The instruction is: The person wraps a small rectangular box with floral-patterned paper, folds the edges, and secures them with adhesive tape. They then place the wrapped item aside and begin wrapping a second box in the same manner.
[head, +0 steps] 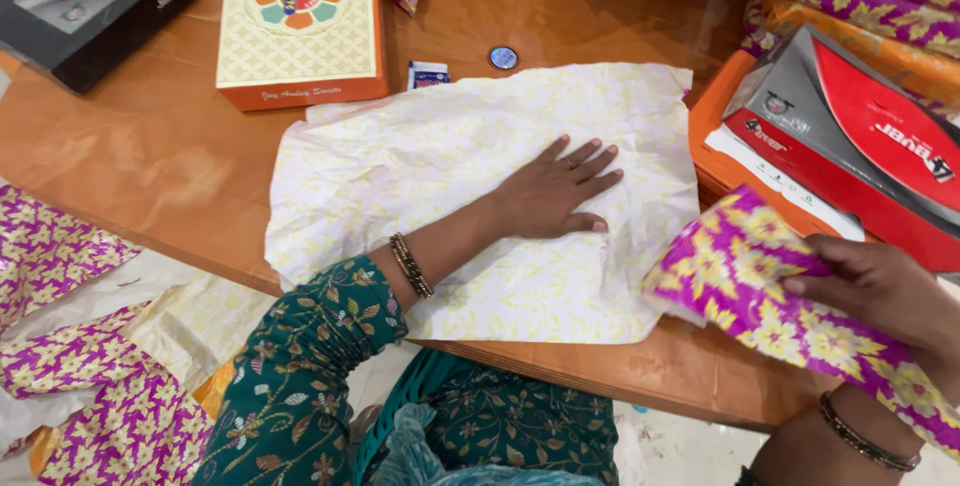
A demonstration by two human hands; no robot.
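Wrapping paper [430,156], pale with faint yellow flowers, lying crumpled and flat at centre frame on the orange table [150,146]. Pressed down by the left hand [555,191], fingers [590,161] spread flat. At lower right, purple-and-yellow floral paper [740,276] pinched by the right hand [880,291]. Red-and-grey box [850,136] at right; cream-and-orange box [300,21] at upper left.

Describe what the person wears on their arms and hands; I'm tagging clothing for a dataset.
The left arm has a dark green sleeve with a floral and leaf print, ending near the elbow. A dark beaded bangle sits on the left wrist, and a thin ring on one finger. The right wrist carries a similar dark bangle; no sleeve shows there.
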